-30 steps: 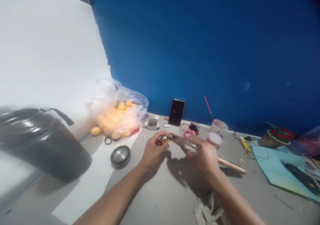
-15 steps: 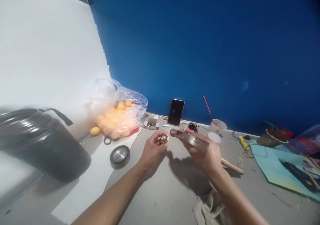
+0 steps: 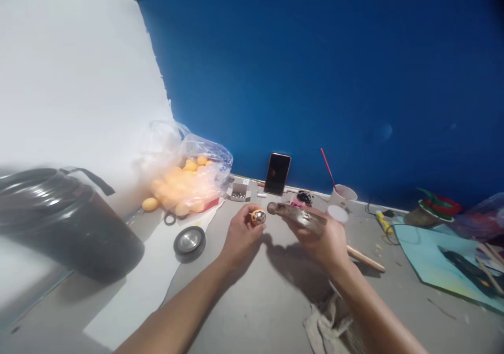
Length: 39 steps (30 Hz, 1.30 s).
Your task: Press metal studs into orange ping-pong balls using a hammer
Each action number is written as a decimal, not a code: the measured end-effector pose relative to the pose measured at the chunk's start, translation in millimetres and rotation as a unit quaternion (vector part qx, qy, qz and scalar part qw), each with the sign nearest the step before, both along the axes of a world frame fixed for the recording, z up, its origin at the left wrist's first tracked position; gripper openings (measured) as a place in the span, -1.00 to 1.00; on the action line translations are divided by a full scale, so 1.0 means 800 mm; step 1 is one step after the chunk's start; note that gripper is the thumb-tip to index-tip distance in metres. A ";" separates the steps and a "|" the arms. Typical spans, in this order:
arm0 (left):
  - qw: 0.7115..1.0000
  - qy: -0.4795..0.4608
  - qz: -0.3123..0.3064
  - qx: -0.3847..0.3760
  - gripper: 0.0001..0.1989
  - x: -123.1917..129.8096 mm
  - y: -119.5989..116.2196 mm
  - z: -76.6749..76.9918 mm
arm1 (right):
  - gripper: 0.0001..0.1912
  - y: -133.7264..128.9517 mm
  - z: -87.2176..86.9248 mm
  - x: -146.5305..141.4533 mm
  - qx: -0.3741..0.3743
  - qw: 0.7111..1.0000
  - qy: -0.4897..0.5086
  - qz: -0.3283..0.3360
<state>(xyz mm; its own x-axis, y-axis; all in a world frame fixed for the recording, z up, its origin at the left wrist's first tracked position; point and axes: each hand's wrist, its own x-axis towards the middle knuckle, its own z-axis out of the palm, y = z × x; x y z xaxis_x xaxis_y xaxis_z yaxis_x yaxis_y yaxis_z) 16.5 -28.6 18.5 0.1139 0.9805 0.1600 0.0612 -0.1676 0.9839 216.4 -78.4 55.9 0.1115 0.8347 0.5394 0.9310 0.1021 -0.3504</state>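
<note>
My left hand is closed around a small yellow ball with shiny metal pieces on the side that shows. What those pieces are is too small to tell for sure. In my right hand is a hammer, gripped close to its head. The worn metal hammer head points left, its round face a short gap from the ball. Behind the hand, the wooden hammer handle sticks out to the right. My fingers hide the part of the handle nearest the head.
Yellow balls fill a clear plastic bag. A small box holds shiny bits. A phone leans on the blue wall, near a paper cup. A black-rimmed metal lid, a dark canister and a crumpled cloth are nearby.
The yellow ball has turned slightly in my left fingers, so more of its yellow side shows. The hammer has hardly moved.
</note>
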 end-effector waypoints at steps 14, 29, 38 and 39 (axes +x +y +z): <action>0.998 0.028 -0.029 0.043 -0.62 0.001 -0.001 -0.001 | -0.73 -0.002 0.007 -0.003 -0.023 1.000 -0.014 -0.016; 0.998 0.011 -0.062 0.030 -0.66 0.002 0.003 -0.010 | -0.83 -0.003 0.002 -0.013 -0.059 0.996 -0.064 -0.010; 0.957 -0.229 -0.082 -0.156 -0.45 0.003 0.001 0.005 | -0.65 -0.003 0.002 0.002 0.028 0.998 -0.040 -0.034; 0.953 -0.242 -0.087 -0.160 -0.44 0.003 0.000 0.005 | -0.66 -0.003 0.001 0.001 0.026 0.998 -0.048 -0.028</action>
<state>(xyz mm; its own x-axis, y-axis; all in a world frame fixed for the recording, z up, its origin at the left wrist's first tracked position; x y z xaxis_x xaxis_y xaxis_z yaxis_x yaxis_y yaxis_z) 18.9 -28.2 22.8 0.2681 0.9609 -0.0685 -0.4149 0.1793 0.8920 217.2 -80.6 56.5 0.1032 0.7993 0.5920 0.9647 0.0646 -0.2553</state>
